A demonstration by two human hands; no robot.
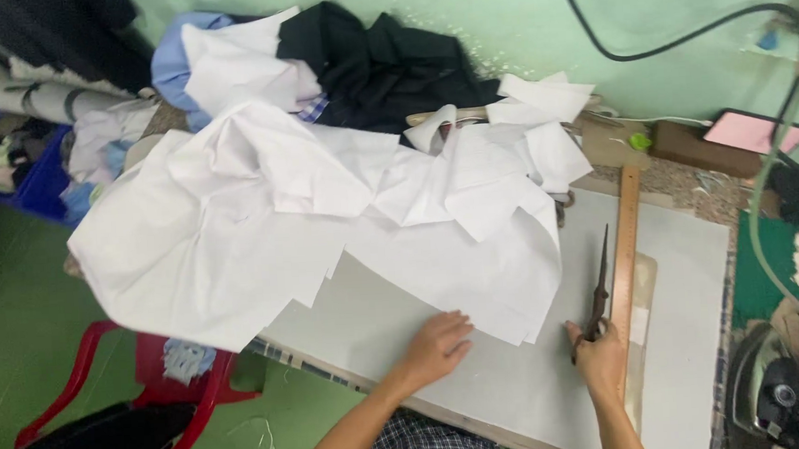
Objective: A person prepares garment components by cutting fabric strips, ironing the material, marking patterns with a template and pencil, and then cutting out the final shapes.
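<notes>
A pale green wall backs a cluttered cutting bench (687, 235) topped with a smooth white board. The left hand (436, 345) lies flat and open, fingers spread, pressing the near edge of the white fabric pieces (437, 241) heaped across the bench middle and left. The right hand (600, 355) is closed around the handles of dark metal scissors (599, 286), blades shut and pointing far, just right of the fabric. A long wooden ruler (626, 238) lies alongside the scissors. The cloth looks thin, light, limp and prone to sliding, so it is best pinned flat near an edge; the scissors are rigid and taken by the loops. Dark garments (380, 59) sit far; a red plastic chair (150, 378) stands near left.
</notes>
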